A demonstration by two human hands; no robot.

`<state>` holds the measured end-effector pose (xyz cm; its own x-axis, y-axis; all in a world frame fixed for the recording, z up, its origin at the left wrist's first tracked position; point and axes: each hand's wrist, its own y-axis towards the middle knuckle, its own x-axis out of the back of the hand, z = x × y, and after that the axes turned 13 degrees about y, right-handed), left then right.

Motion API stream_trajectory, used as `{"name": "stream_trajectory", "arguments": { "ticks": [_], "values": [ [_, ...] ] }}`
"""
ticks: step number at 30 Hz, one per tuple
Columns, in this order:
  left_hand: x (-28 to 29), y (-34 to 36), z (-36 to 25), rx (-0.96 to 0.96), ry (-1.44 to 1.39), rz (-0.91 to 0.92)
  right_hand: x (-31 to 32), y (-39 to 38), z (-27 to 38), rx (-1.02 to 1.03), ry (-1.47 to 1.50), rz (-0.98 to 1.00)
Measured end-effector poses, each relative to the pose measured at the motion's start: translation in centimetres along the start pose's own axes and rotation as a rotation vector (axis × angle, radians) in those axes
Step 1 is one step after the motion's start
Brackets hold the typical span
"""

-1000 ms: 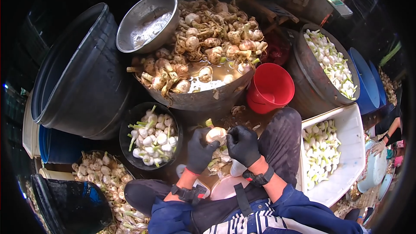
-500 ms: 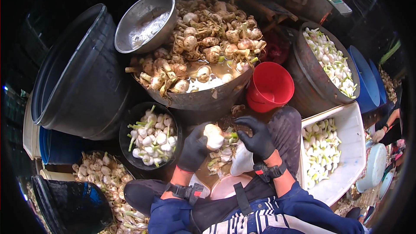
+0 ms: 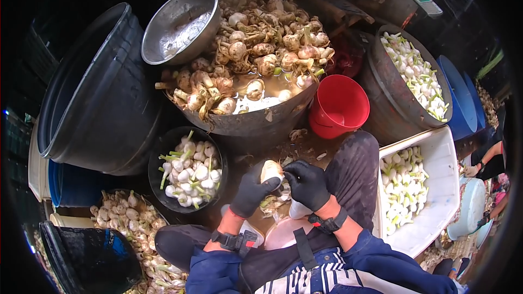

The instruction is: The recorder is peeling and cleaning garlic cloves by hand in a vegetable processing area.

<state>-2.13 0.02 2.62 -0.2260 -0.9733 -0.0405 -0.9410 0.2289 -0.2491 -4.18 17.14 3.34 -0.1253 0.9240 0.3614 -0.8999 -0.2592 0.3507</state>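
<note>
My black-gloved left hand (image 3: 250, 191) is closed around a garlic bulb (image 3: 271, 171), pale with a brownish side, in front of my lap. Against the bulb's right edge, the fingers of my right hand (image 3: 308, 186), gloved in black too, are pinched together. What lies between those fingertips is too small to make out. Loose garlic skins and trimmings (image 3: 274, 204) lie below both hands, between my knees. Left of my left hand, white cleaned garlic bulbs (image 3: 192, 173) with short green stems fill a round black tub (image 3: 154, 198).
Ahead, a large tub (image 3: 256, 125) holds muddy garlic (image 3: 267, 43) and murky water; a metal bowl (image 3: 188, 35) rests on its rim. A red bucket (image 3: 340, 100) stands right of it. A white crate (image 3: 441, 185) of cleaned garlic sits at right; more garlic (image 3: 133, 220) is heaped at left.
The bulb has turned in my left hand, and its green stem no longer shows. My right hand has moved down and left, its fingers closing at the bulb's edge.
</note>
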Motion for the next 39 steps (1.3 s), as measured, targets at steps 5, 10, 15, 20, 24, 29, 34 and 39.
{"name": "stream_trajectory", "arguments": {
  "ticks": [5,10,15,20,24,29,34,39],
  "values": [
    [0.4,-0.1,-2.1,0.131,0.412,0.081,-0.1,-0.7,-1.1,0.042,-0.051,0.016],
    [0.9,-0.4,-0.3,-0.255,0.625,0.003,-0.4,-1.1,-1.7,-0.135,0.079,0.030],
    [0.5,0.0,0.8,-0.378,0.662,0.062,0.0,-1.8,-3.9,-0.374,0.156,0.062],
    [-0.5,-0.1,1.1,-0.379,0.786,-0.129,0.2,-2.0,-3.6,-0.379,0.313,0.010],
    [-0.9,0.0,1.8,-0.261,0.729,-0.236,-0.1,-1.9,-3.8,-0.369,0.265,0.023],
    [-0.5,0.1,1.1,-0.256,0.477,-0.092,-1.0,-2.7,-6.5,-0.519,0.355,-0.048],
    [-1.2,0.0,1.7,-0.210,0.176,-0.132,-0.7,-1.5,-3.4,-0.433,0.488,-0.245],
    [-2.1,0.1,1.9,-0.249,0.316,-0.250,0.3,-1.1,-0.8,-0.353,0.495,-0.206]
  ]
}}
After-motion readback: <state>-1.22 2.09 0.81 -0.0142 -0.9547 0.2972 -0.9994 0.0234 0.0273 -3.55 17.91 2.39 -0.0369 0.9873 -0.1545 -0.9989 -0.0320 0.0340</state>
